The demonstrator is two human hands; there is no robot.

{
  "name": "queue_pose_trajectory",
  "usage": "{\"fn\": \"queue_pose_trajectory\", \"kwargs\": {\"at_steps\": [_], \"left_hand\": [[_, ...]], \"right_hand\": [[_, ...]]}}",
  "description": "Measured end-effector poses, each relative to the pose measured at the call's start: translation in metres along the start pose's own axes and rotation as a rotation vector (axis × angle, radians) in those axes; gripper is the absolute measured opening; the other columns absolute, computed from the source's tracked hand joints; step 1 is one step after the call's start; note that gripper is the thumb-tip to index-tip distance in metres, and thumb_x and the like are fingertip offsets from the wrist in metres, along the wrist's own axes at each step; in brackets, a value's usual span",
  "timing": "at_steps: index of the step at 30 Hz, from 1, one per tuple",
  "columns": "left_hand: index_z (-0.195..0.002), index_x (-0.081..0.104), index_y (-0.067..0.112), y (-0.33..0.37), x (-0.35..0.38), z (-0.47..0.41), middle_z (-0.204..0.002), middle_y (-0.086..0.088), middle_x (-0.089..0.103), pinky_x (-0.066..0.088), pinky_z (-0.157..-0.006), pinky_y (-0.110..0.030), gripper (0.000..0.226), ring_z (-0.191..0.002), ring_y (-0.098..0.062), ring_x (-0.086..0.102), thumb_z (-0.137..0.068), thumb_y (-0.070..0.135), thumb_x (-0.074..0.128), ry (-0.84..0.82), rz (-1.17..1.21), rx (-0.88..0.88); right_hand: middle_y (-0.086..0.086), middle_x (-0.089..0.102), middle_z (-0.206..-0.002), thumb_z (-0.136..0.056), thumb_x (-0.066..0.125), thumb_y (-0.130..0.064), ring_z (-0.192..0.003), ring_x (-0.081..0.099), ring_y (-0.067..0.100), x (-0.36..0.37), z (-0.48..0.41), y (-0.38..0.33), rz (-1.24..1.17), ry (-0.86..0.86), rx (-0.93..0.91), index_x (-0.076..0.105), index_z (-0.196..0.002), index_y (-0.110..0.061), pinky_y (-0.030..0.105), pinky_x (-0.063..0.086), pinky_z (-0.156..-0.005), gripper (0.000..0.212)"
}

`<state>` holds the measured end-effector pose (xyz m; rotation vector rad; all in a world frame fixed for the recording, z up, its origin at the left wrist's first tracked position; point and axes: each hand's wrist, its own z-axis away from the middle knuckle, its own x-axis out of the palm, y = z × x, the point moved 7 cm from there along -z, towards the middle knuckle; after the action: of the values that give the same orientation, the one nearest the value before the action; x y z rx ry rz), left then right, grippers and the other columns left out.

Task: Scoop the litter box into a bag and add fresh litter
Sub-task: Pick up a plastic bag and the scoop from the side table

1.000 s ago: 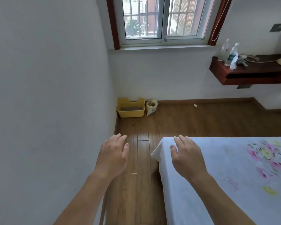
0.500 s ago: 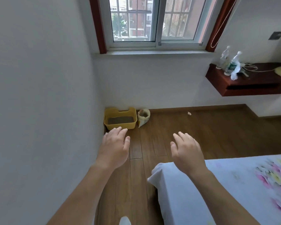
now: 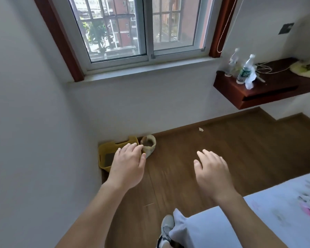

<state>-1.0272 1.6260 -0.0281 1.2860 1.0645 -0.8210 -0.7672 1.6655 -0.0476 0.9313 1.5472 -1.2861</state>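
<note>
Head view: the yellow litter box [image 3: 104, 151] and open bag [image 3: 150, 145] beside it, in the wall corner, are seen nearer than a second ago, left hand [image 3: 127, 165] and right hand [image 3: 211, 172] held empty, fingers loosely spread, so scooping is judged unstarted.

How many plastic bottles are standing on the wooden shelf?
2. The clear bottle stands at the left end of the shelf, by the wall. The green-label bottle stands just right of it. Nothing suggests a hidden one.

litter box [image 3: 104, 154] in corner, bag [image 3: 149, 144] right
</note>
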Motion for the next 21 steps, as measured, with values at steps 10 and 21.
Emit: {"fn": "queue_pose_trajectory", "kwargs": {"at_steps": [10,21], "left_hand": [[-0.137,0.052,0.025,0.044,0.016,-0.197,-0.144,0.006,0.050,0.026,-0.119,-0.038,0.039,-0.139,-0.015,0.038,-0.103,0.038,0.037,-0.039,-0.006,0.070],[-0.142,0.047,0.025,0.147,0.052,-0.366,-0.148,0.007,0.046,0.020,-0.120,-0.037,0.043,-0.143,-0.016,0.033,-0.104,0.040,0.033,-0.111,0.009,0.326]], "right_hand": [[0.009,0.060,-0.137,-0.097,0.051,-0.029,-0.132,0.049,0.028,0.000,-0.180,0.051,-0.048,0.058,0.113,0.063,-0.130,-0.011,0.045,0.037,-0.111,0.040],[0.006,0.054,-0.143,-0.098,0.041,-0.036,-0.136,0.045,0.025,-0.037,-0.290,0.123,0.094,0.085,0.275,0.057,-0.136,-0.016,0.046,0.034,-0.114,0.046]]}}
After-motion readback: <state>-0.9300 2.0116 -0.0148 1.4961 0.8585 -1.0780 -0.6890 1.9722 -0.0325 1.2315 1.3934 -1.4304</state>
